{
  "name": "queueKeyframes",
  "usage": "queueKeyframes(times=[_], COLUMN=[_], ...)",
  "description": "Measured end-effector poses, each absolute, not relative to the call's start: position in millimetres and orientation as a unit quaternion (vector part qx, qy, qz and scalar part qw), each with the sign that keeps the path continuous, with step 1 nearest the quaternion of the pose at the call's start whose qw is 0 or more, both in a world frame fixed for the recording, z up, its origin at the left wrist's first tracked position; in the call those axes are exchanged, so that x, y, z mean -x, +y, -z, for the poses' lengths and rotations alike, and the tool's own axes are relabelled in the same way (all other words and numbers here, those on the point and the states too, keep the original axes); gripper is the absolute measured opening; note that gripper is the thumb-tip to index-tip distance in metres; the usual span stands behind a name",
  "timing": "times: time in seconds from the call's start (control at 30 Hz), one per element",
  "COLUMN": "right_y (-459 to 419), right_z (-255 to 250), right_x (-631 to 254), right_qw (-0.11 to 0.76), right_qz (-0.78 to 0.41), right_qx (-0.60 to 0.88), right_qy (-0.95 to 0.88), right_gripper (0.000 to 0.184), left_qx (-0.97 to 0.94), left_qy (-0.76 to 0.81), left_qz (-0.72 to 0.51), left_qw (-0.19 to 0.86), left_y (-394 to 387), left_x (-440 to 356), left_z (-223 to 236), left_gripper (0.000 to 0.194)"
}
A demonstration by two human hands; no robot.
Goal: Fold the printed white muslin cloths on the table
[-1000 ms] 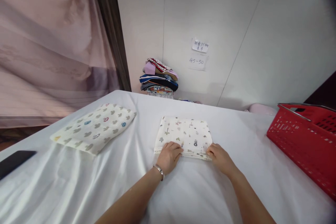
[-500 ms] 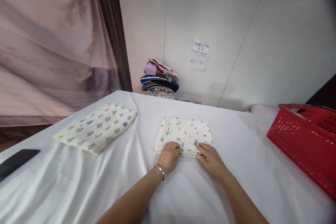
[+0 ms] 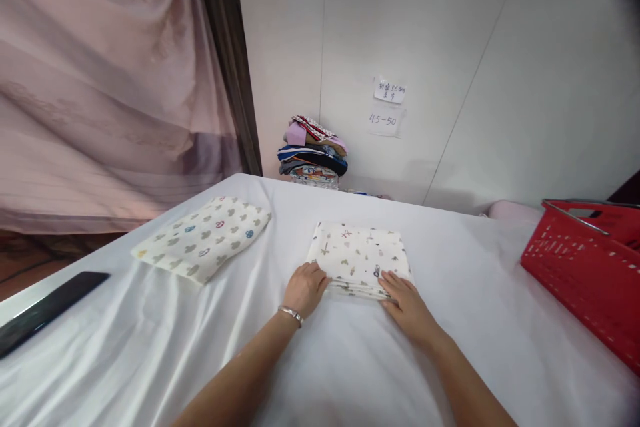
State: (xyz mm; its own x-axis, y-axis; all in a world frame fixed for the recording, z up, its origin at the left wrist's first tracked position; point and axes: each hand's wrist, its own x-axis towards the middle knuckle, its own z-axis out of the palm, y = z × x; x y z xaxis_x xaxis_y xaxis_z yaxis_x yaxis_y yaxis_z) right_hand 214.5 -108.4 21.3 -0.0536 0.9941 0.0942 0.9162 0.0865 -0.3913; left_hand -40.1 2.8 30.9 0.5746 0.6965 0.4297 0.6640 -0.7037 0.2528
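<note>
Both hands at the near edge of a folded white cloth with small coloured prints (image 3: 360, 250)

The cloth lay flat in several layers on a white-sheeted table (image 3: 470, 280), midway across. Left hand (image 3: 304, 288), with a silver metal bracelet (image 3: 291, 313) at the wrist: fingers curled over the near left corner; whether they pinched it, could not tell. Right hand (image 3: 409, 307): fingers extended on top near the right corner, thumb apart at the front edge. To the left lay a cream cloth with grey mushroom prints (image 3: 203, 240); well right stood a red perforated plastic basket (image 3: 580, 280).
</note>
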Motion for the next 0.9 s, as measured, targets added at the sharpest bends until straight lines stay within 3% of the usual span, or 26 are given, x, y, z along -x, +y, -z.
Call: queueKeyframes(times=[0.53, 0.9], right_y=[-108.4, -106.8], right_z=[-13.7, -5.9], right_x=[-217.7, -219.9], right_qw=[0.162, 0.157], right_qz=[-0.098, -0.078], right_qx=[0.673, 0.677], right_qy=[-0.715, -0.715], right_gripper=[0.047, 0.048], left_qx=[-0.697, -0.675], left_qy=[0.623, 0.634], left_qz=[-0.273, -0.237], left_qw=[0.226, 0.295], left_y=[11.2, 17.4], left_x=[61.7, 63.3], left_z=[-26.7, -23.9], left_gripper=[0.021, 0.008])
